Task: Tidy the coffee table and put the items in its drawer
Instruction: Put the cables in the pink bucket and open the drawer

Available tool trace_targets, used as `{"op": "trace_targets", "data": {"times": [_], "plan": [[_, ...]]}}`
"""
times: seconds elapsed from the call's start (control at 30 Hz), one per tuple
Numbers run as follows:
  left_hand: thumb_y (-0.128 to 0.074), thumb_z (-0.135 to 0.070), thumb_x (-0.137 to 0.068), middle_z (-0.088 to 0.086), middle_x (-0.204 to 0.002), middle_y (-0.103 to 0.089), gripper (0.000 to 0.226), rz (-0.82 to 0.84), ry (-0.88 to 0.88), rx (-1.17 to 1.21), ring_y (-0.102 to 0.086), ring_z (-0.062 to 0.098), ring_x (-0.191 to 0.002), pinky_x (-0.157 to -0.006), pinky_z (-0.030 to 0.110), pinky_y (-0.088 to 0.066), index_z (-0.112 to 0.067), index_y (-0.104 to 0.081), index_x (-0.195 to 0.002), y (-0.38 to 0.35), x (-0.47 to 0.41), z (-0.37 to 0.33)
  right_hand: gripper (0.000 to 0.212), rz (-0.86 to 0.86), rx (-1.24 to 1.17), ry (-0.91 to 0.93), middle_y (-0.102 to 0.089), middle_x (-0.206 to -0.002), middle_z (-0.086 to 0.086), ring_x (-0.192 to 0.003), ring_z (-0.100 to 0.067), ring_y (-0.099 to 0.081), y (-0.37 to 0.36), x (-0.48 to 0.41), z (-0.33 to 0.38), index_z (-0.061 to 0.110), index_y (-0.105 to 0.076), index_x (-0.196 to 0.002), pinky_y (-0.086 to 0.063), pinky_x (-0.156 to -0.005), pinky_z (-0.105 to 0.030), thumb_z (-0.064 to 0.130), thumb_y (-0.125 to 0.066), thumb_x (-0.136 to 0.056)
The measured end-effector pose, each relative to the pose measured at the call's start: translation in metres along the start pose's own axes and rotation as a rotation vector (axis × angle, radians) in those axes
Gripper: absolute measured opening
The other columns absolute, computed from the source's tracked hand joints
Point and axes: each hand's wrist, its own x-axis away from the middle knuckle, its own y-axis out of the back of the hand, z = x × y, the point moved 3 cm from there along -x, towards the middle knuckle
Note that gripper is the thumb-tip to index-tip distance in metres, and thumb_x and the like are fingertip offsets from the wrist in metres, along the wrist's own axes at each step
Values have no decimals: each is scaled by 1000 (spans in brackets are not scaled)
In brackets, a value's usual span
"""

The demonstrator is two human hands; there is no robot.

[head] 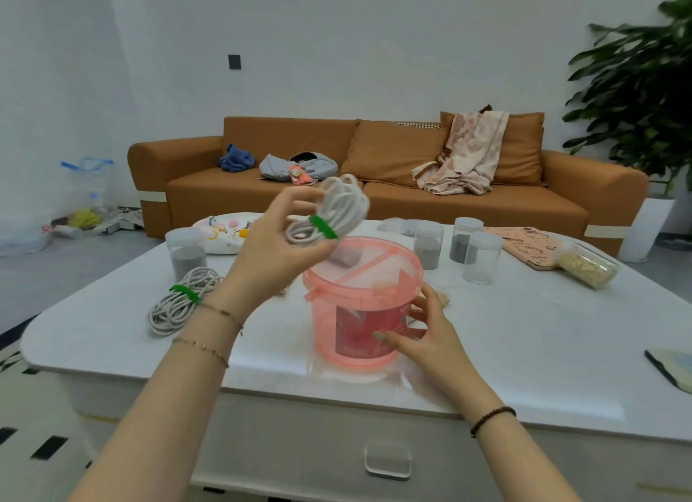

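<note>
From the head camera we saw the left hand (pixel 277 246) pinching a coiled white cable (pixel 329 216) above the pink bucket (pixel 359 314) on the counter (pixel 524 344). The right hand (pixel 430 333), fingers spread, pressed the bucket's side. A second cable bundle (pixel 179 303) lay left of it, the drawer handle (pixel 387 460) below.

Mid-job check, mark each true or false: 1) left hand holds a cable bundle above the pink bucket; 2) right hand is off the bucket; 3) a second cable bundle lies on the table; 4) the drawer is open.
1) True: the left hand holds a coiled cable bundle above the pink bucket.
2) False: the right hand rests against the bucket's side.
3) True: the second bundle lies on the coffee table, left of the bucket.
4) False: the drawer looks shut.
</note>
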Motion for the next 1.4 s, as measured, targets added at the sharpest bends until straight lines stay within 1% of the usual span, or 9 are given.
{"op": "trace_targets", "data": {"times": [0.17, 0.37, 0.57, 0.67, 0.87, 1.1, 1.2, 1.33, 1.4], "plan": [[-82, -19, -76, -10, -114, -63, 49, 414, 108, -189, -69, 10, -91, -72, 31, -62, -35, -55, -115, -33, -34, -15, 102, -5, -15, 11, -52, -131, 19, -115, 8, -54, 0, 3, 3, 46, -30, -147, -56, -88, -22, 50, -88, -64], [-77, -22, -78, -9, -116, -59, 49, 594, 218, -451, -62, 9, -94, -71, 25, -51, -32, -50, -117, -54, -55, 1, 101, 4, -8, 8, -53, -132, 17, -112, 12, -53, 0, 5, 5, 47, -30, -146, -55, -87, -19, 51, -87, -64], [-74, -31, -79, -2, -118, -62, 43, 769, 360, -622, -65, 23, -104, -89, 43, -57, -32, -52, -117, -68, -58, 26, 101, 10, 6, 13, -53, -132, 19, -116, 9, -53, 1, 4, 3, 47, -31, -146, -55, -88, -21, 55, -87, -62], [-68, -28, -79, 0, -114, -66, 32, 800, 360, -695, -67, 21, -94, -87, 43, -59, -32, -56, -109, -75, -61, 31, 100, 6, 16, 7, -54, -130, 20, -117, 3, -55, 1, 4, 1, 49, -31, -145, -56, -92, -25, 58, -87, -62], [-65, -13, -86, -3, -112, -67, 23, 825, 392, -760, -63, 17, -106, -92, 38, -56, -31, -63, -101, -82, -66, 40, 105, 12, 49, 3, -52, -131, 23, -115, 9, -53, 0, 3, 0, 48, -26, -148, -52, -85, -14, 58, -87, -63], [-61, -26, -94, -4, -117, -59, 37, 981, 439, -1014, -55, 18, -97, -74, 29, -47, -26, -61, -131, -82, -55, 41, 102, 13, 76, 14, -53, -130, 25, -114, 10, -54, 0, 4, 2, 48, -26, -148, -51, -88, -16, 58, -84, -65], [-58, -33, -95, 0, -126, -61, 39, 1058, 497, -1097, -59, 21, -105, -82, 34, -50, -21, -61, -133, -84, -54, 45, 101, 23, 96, 17, -52, -130, 27, -112, 11, -55, 0, 4, 2, 50, -24, -148, -49, -90, -17, 61, -82, -66], [-53, -34, -98, -2, -117, -62, 36, 1078, 461, -1098, -59, 17, -89, -71, 29, -48, -19, -62, -130, -82, -50, 36, 105, 28, 107, 4, -54, -129, 22, -112, 5, -57, 1, 5, 1, 50, -26, -148, -50, -91, -20, 65, -83, -61], [-53, -36, -98, -3, -120, -64, 37, 1075, 451, -1055, -61, 18, -97, -83, 34, -52, -21, -63, -130, -81, -47, 33, 107, 38, 115, 1, -55, -131, 18, -114, 2, -57, 0, 5, 1, 49, -27, -147, -52, -93, -23, 69, -83, -58]]}}
